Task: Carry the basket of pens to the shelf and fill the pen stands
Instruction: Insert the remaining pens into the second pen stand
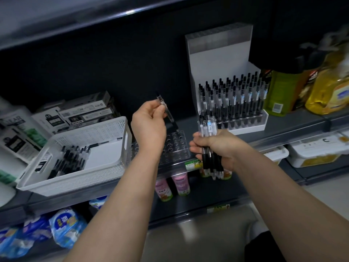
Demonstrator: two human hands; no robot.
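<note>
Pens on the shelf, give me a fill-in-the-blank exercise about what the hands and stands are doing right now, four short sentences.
1. The left hand pinches just ____ pen over the clear stand.
2. The right hand grips a bundle of ____.
3. The basket sits to the ____ of the clear stand.
4. The stand with rows of pens is coloured ____.

Missing words: one; pens; left; white.

clear stand [175, 146]: partly behind left hand [149, 125] | box labels [83, 114]: unreadable | yellow bottle [328, 91]: blurred, edge-cut
</note>
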